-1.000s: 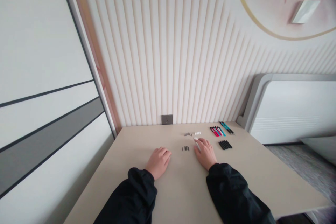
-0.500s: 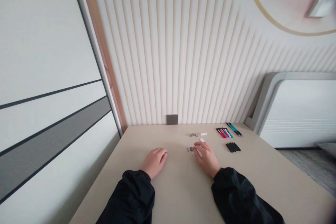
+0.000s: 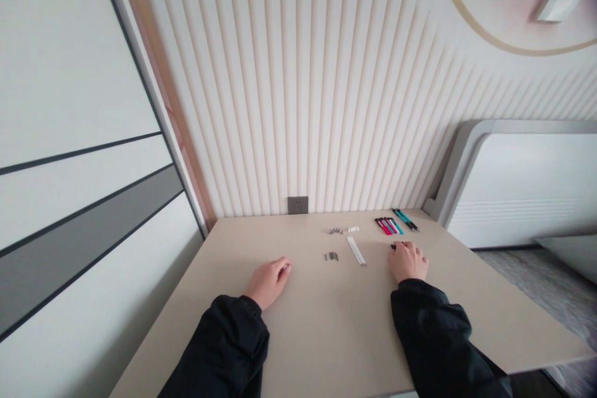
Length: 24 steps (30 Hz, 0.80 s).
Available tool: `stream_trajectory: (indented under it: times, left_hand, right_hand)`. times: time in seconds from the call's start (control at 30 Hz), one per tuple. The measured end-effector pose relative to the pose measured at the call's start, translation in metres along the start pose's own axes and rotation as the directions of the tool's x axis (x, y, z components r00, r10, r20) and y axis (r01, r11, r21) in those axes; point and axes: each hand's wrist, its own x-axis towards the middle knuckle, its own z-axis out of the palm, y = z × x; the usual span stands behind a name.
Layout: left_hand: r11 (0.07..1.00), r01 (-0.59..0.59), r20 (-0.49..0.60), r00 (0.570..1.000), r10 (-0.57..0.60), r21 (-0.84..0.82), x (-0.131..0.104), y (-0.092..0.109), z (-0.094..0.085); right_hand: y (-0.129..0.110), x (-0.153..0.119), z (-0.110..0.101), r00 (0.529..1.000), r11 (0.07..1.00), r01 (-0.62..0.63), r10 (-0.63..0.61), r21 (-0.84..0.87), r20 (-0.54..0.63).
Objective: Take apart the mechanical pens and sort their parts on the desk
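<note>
My left hand (image 3: 269, 282) rests on the left part of the table, its fingers curled closed; anything between them is too small to make out. Farther right, my right hand (image 3: 409, 261) lies over the row of short black tubes (image 3: 393, 247), hiding most of them and its own fingertips. Between the hands are a few thin white pen refills (image 3: 357, 251) and a small group of grey metal pieces (image 3: 332, 256). Behind these lie more small grey metal parts (image 3: 336, 231) and small clear-white parts (image 3: 354, 229).
Past my right hand, several coloured pen parts (image 3: 388, 226) lie in a row, beside blue-and-black pens (image 3: 406, 219). The beige table (image 3: 321, 336) meets a ribbed wall with a dark socket (image 3: 298, 204). A white cabinet (image 3: 69, 273) stands left; a bed headboard (image 3: 517, 180) is right.
My right hand has moved right, from the small metal pieces to the black tubes, uncovering the white refills. My left hand stays in nearly the same place; the view has shifted slightly.
</note>
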Motion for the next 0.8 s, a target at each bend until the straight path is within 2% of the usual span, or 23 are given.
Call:
stream_trajectory:
  times: [0.8]
  left_hand:
    - [1.0,-0.008,0.034,0.999,0.007,0.02,-0.0023,0.0005,-0.001]
  right_hand:
    - [-0.0049,-0.003,0.0011,0.999,0.999,0.037,-0.037,-0.011,0.032]
